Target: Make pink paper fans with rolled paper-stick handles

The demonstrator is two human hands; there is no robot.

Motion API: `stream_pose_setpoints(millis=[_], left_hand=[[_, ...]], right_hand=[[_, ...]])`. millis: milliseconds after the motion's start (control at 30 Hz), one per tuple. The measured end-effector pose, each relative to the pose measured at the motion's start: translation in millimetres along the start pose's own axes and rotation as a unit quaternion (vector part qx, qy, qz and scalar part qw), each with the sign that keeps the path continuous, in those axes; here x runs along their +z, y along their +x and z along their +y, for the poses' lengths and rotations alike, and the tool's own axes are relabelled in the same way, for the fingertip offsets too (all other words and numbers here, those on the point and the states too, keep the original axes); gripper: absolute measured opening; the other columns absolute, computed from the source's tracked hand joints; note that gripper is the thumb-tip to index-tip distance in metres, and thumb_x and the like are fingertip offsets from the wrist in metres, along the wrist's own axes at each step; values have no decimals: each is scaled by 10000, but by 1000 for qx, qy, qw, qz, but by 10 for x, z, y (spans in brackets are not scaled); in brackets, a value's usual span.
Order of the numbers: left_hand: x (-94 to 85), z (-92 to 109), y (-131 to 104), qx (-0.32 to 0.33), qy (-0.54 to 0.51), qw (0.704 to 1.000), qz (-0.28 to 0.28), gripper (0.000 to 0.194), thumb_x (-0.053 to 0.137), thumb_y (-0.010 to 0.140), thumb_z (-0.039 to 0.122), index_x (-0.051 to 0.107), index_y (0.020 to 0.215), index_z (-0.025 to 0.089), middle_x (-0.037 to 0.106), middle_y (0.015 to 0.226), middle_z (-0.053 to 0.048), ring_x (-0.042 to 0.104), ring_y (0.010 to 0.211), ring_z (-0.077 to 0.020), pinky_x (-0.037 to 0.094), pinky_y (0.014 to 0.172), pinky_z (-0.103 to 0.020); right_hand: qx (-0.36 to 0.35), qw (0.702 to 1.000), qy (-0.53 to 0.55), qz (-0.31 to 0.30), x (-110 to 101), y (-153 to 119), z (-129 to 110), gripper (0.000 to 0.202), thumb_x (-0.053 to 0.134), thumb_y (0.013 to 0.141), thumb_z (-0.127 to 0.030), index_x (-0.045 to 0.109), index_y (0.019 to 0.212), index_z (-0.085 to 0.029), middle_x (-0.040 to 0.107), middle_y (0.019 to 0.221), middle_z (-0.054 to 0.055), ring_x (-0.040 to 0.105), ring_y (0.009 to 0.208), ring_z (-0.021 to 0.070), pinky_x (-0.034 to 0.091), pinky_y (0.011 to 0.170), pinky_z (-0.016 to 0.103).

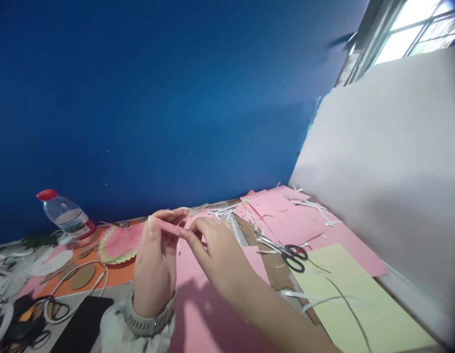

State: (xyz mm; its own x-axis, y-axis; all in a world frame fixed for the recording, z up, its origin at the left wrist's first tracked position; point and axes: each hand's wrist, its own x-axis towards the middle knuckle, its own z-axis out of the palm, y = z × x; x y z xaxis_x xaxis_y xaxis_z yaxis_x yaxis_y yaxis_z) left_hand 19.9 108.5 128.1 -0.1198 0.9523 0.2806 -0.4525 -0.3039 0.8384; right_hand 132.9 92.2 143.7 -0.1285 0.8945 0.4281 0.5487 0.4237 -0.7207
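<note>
A narrow folded strip of pink paper [168,227] is held between both hands above the table. My left hand [155,260], with a band on its wrist, grips the strip's left end between thumb and fingers. At the strip's right end, my right hand [208,245] pinches it between thumb and forefinger. Beneath the hands lies a large pink sheet [198,304]. Left of my left hand rests a pleated pink fan shape [120,242] with a yellow edge.
Black-handled scissors [286,252] lie right of my hands, beside pink sheets [286,215], white paper strips and a yellow sheet [352,294]. At the left are a red-capped bottle [71,218], a black phone [83,323] and a white cable [102,282]. A blue wall stands behind.
</note>
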Motion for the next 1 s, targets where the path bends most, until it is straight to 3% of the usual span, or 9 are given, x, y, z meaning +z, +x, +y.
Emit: stream_pose_setpoints(millis=[200, 467, 733, 1000], left_hand=[[-3, 18, 14, -31, -26, 999, -4, 282, 451, 930, 419, 637, 925, 208, 700, 983, -37, 633, 1009, -183, 462, 949, -354], [-6, 16, 20, -49, -35, 998, -14, 298, 443, 933, 422, 647, 923, 205, 691, 988, -33, 618, 1032, -176, 467, 937, -329], [40, 22, -24, -16, -26, 999, -30, 317, 376, 969, 356, 646, 934, 194, 677, 966, -39, 613, 981, -149, 490, 876, -254], [-20, -7, 14, 9, -18, 999, -33, 186, 517, 916, 323, 653, 919, 195, 659, 916, -26, 629, 882, -138, 517, 805, -247]], right_hand=[[8, 1000, -11, -11, 12, 8, 14, 276, 413, 968, -285, 511, 724, -201, 598, 730, 10, 508, 680, 159, 302, 600, 282], [13, 1000, -27, -8, 14, 2, 11, 300, 425, 965, -306, 473, 690, -197, 561, 675, -20, 468, 622, 133, 271, 578, 271], [19, 999, -44, 2, 38, 1, 32, 281, 473, 947, -270, 461, 677, -191, 517, 627, -38, 442, 589, 124, 238, 560, 262], [14, 999, -47, 4, 23, -24, -1, 312, 444, 957, -329, 468, 675, -198, 548, 666, -21, 463, 632, 140, 261, 581, 264]])
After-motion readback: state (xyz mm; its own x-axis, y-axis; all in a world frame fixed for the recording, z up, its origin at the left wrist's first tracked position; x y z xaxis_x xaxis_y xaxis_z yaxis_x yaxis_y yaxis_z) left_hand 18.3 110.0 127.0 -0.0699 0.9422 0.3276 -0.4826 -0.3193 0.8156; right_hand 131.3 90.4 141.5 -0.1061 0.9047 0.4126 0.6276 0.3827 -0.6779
